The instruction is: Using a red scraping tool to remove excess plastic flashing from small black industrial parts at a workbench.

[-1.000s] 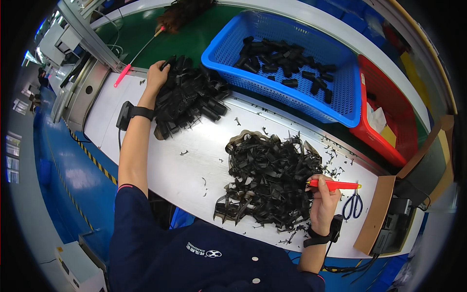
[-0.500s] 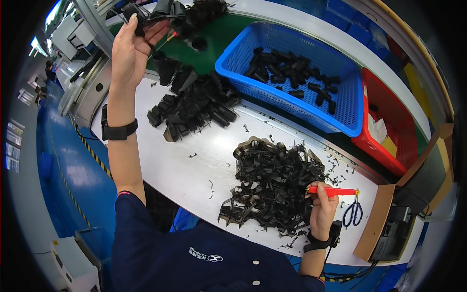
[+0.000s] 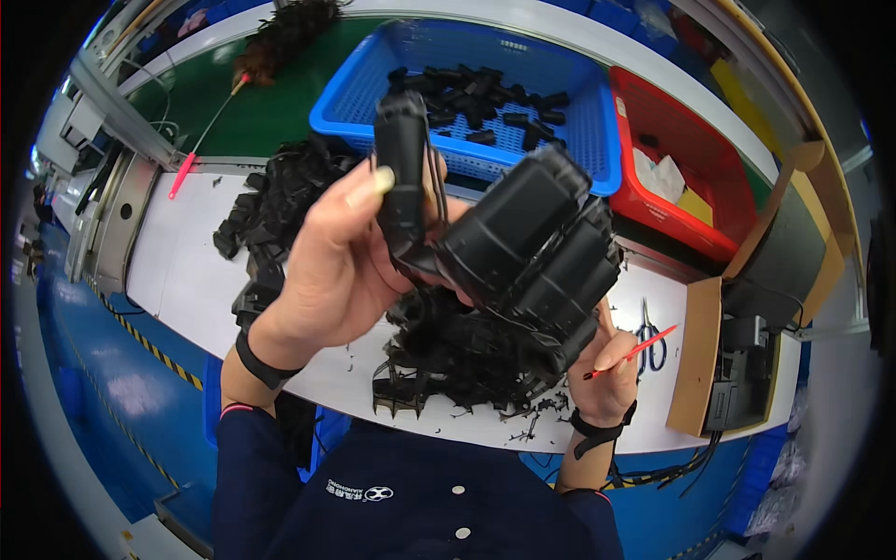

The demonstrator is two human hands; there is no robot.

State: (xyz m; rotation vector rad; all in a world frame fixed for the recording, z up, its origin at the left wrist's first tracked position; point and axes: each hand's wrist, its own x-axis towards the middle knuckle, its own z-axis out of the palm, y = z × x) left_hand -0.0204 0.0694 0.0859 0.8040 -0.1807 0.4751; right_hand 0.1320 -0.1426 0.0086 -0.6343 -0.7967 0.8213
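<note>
L hand (image 3: 327, 266), gripping black moulded-part cluster (image 3: 523, 229), had swung from parts pile (image 3: 297, 187) to above scrap pile (image 3: 443, 359), bringing cluster nr R hand (image 3: 605, 383), which held slim red tool (image 3: 653, 340).

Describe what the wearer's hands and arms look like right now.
The left hand and right hand are ungloved. Each wrist wears a black band: left wrist strap, right wrist strap. The left sleeve and right sleeve are short and dark navy, with thin reddish trim at the cuffs.
</note>
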